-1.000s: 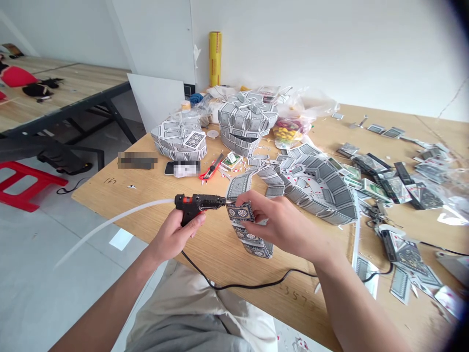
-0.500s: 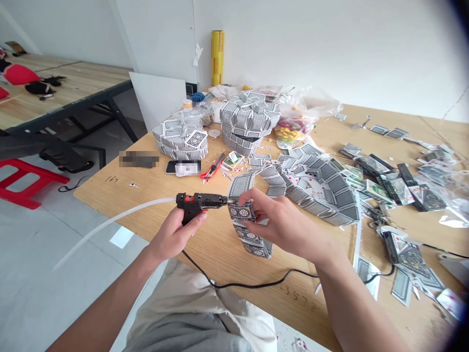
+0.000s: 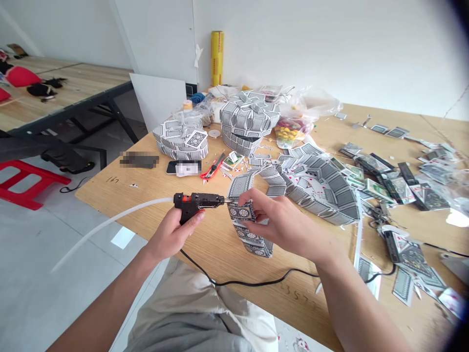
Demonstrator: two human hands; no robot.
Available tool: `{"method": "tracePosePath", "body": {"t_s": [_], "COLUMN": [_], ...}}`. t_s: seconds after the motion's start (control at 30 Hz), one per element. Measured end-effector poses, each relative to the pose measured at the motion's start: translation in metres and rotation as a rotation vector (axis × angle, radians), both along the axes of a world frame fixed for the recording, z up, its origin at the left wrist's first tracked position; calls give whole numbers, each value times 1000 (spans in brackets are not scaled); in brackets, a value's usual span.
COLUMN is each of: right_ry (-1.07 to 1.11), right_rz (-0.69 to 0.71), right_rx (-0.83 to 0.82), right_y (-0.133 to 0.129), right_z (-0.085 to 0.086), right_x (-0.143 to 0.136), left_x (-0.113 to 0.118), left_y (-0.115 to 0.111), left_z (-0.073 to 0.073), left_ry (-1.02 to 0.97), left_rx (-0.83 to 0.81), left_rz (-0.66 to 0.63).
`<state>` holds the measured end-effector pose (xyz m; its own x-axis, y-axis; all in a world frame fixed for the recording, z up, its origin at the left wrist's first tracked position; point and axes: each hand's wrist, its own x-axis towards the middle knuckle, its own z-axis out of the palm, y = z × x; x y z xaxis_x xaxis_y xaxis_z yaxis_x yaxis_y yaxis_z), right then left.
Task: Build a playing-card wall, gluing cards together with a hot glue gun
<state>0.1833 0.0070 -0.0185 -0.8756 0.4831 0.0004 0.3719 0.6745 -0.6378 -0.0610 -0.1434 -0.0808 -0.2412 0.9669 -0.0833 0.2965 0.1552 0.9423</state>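
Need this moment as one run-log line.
left hand: grips black plastic glue gun; right hand: holds curved grey playing-card strip; silver metal nozzle: at strip, contact unclear

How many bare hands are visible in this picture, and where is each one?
2: the left hand grips the hot glue gun; the right hand pinches the playing-card strip. No other hand shows.
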Motion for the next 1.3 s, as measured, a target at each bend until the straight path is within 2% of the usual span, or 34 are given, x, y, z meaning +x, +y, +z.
{"method": "tracePosePath", "body": {"t_s": [0.23, 0.7, 0.9, 1.3], "right_ry": [-11, -43, -31, -32], "right_rz": [7, 14, 18, 22], "right_rx": [18, 14, 16, 22], "right_y": [1, 0, 1, 2], "right_z": [-1, 0, -2, -1], "right_x": [0, -2, 0, -1], "left_x": [-5, -16, -17, -5], "left_y": [-3, -6, -6, 0], "left_z": [-1, 5, 9, 7], "left_ry": [37, 105, 169, 68], "left_rx": [-4, -38, -57, 73], "left_rz": [8, 15, 73, -4]}}
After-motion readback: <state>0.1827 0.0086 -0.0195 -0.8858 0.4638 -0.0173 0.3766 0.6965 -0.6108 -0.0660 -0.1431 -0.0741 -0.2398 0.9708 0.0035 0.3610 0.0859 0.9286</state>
